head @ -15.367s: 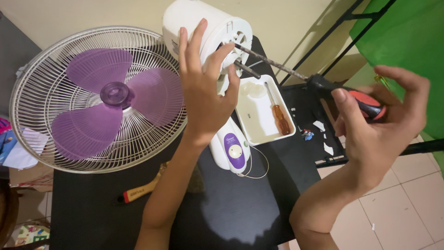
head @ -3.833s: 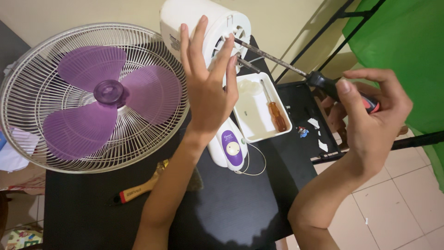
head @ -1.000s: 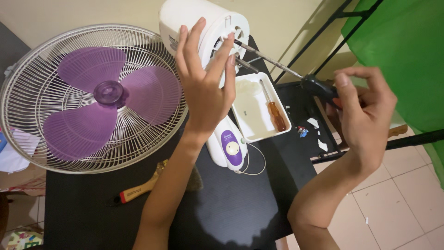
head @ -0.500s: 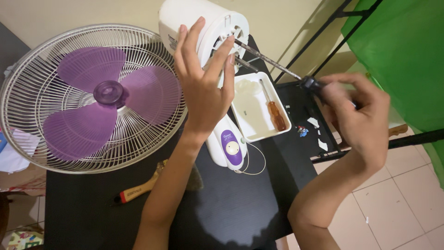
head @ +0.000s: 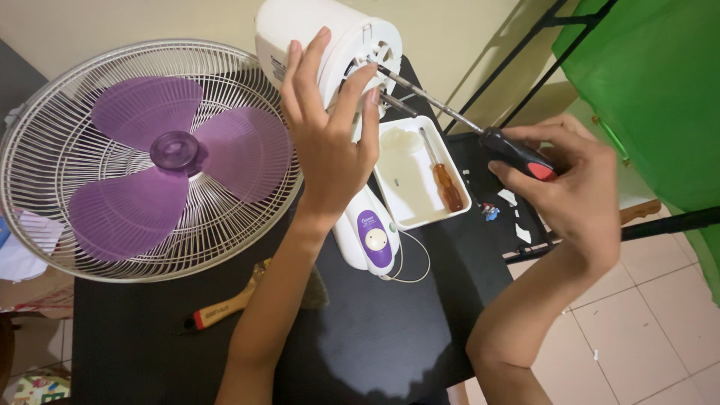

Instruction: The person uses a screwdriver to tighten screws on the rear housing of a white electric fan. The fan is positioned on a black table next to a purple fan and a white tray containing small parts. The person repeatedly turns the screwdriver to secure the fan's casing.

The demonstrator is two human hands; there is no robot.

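A white fan motor housing (head: 322,37) lies on a black table (head: 375,337), joined to a fan with purple blades (head: 172,161) inside a white wire guard. My left hand (head: 330,142) is spread flat against the housing, fingers apart, steadying it. My right hand (head: 574,187) grips the black and red handle of a long screwdriver (head: 517,154). Its metal shaft runs up and left, and the tip sits at the rear face of the housing. The fan's white neck with a purple knob (head: 373,238) shows below my left wrist.
A white rectangular tray (head: 409,195) beside the housing holds a second screwdriver with an amber handle (head: 448,184). A wooden-handled brush (head: 225,307) lies near the table's front left. Small loose parts (head: 491,211) lie at the table's right edge, beyond which hangs a green cloth (head: 660,82).
My right hand has turned around the screwdriver handle, showing more of the black and red grip. The left hand and the fan have stayed in place.
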